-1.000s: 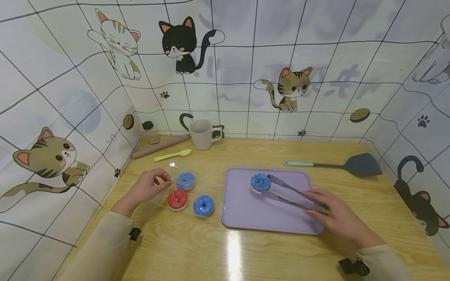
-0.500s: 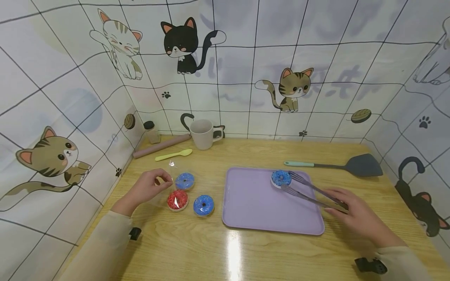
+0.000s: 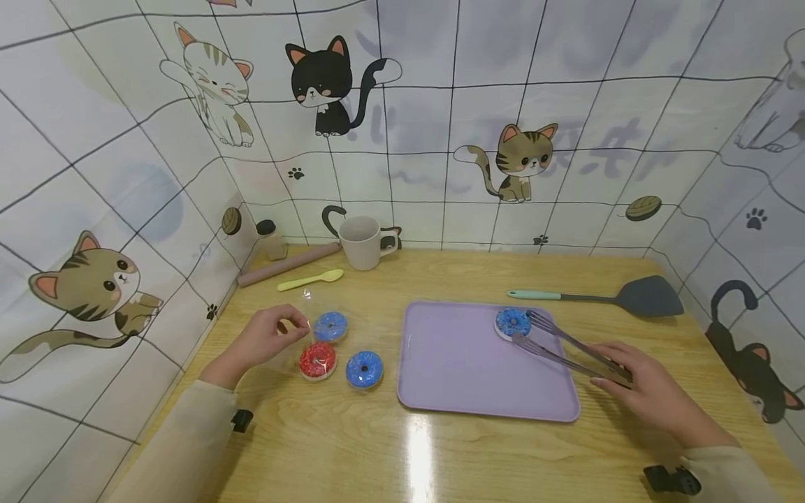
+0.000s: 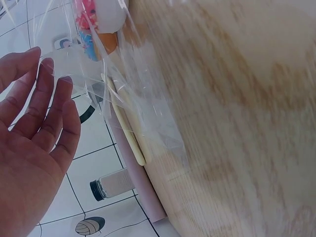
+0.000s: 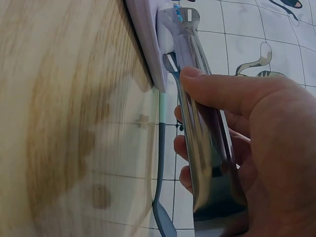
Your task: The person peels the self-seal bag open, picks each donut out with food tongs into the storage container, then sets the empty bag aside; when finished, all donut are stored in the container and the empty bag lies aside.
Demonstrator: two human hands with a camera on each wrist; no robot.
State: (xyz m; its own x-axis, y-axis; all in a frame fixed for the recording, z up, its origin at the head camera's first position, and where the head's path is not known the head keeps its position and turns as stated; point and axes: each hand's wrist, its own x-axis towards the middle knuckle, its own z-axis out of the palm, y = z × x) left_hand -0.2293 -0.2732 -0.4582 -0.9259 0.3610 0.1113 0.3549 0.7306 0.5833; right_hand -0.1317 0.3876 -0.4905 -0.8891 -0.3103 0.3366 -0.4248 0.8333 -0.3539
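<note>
My right hand (image 3: 619,374) grips metal tongs (image 3: 566,348) over the right side of a purple tray (image 3: 465,377). The tong tips flank a blue sprinkled donut (image 3: 512,323) at the tray's far right corner. In the right wrist view my thumb and fingers (image 5: 207,89) squeeze the tongs (image 5: 200,143) beside the tray's edge (image 5: 145,44). My left hand (image 3: 291,327) pinches a clear plastic wrapper (image 3: 308,297) next to three donuts on the table: a blue one (image 3: 330,325), a red one (image 3: 317,360) and another blue one (image 3: 364,369). The left wrist view shows the fingers (image 4: 47,103) against the film (image 4: 123,84).
A spatula (image 3: 604,296) lies behind the tray on the right. At the back left stand a white mug (image 3: 361,241), a rolling pin (image 3: 286,263), a yellow-green spoon (image 3: 309,279) and a small shaker (image 3: 270,237). Cat-patterned walls enclose the wooden table (image 3: 440,454).
My right hand carried the blue donut in the tongs from the tray's middle rear to its far right corner. The left hand stayed by the wrapper.
</note>
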